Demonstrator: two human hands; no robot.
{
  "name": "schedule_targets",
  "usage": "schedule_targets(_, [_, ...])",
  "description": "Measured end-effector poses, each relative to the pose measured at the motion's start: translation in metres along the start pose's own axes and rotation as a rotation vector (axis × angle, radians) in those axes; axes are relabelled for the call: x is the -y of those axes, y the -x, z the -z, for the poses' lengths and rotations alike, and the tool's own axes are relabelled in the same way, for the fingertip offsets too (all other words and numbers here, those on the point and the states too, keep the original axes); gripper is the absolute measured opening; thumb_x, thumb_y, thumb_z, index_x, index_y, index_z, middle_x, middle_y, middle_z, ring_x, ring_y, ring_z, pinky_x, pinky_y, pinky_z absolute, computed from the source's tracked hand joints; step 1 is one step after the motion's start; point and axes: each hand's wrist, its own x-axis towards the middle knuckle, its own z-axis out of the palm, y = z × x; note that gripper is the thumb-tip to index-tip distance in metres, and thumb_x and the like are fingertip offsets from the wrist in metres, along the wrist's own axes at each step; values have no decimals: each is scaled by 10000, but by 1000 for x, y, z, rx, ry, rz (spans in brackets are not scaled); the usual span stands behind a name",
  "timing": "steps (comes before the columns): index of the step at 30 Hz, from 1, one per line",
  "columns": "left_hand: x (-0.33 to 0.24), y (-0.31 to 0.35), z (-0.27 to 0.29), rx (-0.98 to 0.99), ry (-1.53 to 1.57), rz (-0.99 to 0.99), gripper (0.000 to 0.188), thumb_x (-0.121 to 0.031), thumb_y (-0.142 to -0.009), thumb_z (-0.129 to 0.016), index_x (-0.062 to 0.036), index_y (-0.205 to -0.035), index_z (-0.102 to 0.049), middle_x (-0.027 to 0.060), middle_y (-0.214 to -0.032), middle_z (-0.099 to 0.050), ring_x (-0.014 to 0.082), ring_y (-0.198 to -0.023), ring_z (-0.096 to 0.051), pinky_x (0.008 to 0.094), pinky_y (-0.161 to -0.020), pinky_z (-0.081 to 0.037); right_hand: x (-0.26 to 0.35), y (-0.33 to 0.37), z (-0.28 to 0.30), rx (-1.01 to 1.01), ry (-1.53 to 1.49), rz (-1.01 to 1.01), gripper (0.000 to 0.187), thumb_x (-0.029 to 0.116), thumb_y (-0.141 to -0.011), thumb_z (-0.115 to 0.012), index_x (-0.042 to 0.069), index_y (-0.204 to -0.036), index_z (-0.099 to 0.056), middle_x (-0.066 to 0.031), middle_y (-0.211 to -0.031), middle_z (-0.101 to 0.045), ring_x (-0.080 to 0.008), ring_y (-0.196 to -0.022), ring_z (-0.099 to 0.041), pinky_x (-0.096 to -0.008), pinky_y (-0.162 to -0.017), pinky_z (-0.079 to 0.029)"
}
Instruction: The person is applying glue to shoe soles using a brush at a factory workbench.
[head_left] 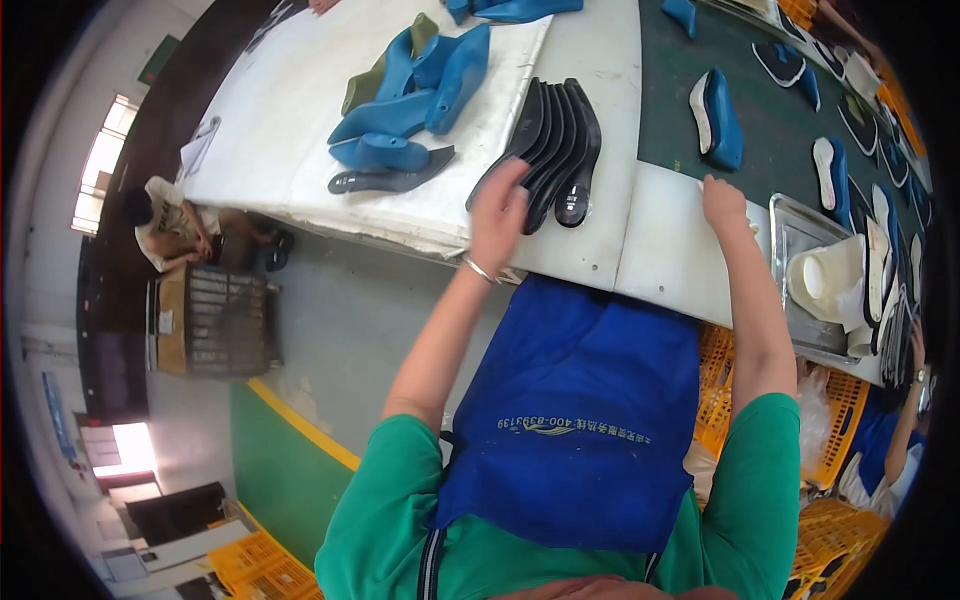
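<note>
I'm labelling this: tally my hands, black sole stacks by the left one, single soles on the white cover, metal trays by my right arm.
Left hand and right hand: 2
Fanned sole stack: 1
Single black sole: 1
Metal tray: 1
Total: 5

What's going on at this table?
A person in a blue apron is working with shoe parts. Their left hand is at the left side of a row of black soles; whether it grips one is unclear. Their right hand is curled by the edge of the green surface, and I can't tell whether it holds anything. Blue and olive foot-shaped blocks lie piled to the left, and a metal tray sits to the right.
</note>
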Motion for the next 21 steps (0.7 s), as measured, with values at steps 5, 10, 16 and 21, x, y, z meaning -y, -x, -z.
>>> schedule_targets(5, [93,-90,65,-169,-509,-50,605,-205,-889,-660,22,-1403,-438,259,-1416,-480,419,-1350,-410,440,-1132,-318,9,3,5,25,-24,-37,178,143,-963,-484,50,-1070,-593,-167,-1022,-674,-333,-935,-688,-423,-782,-564])
schedule_targets(10, [133,-162,85,14,-596,247,830,-377,-829,-729,55,-1440,-370,264,-1433,-462,390,-1366,-406,429,-1121,-337,18,19,-2,-25,-71,-105,161,152,-960,-508,49,-1063,-578,-161,-1007,-658,-329,-881,-696,-405,-736,-578])
schedule_targets(16, [165,-203,69,13,-814,365,751,-413,-817,-716,-40,-1415,-458,229,-1322,-571,381,-1200,-564,428,-993,-465,26,7,4,-65,45,-119,149,105,-899,-591,52,-1036,-566,-158,-968,-647,-265,-785,-709,-339,-629,-588])
schedule_targets(21, [165,-218,22,97,-632,309,563,-464,-861,-642,-16,-1195,-575,236,-1057,-679,410,-991,-647,467,-853,-494,22,7,0,-48,87,-75,177,92,-870,-614,62,-1035,-558,-142,-970,-640,-245,-775,-704,-326,-626,-586])
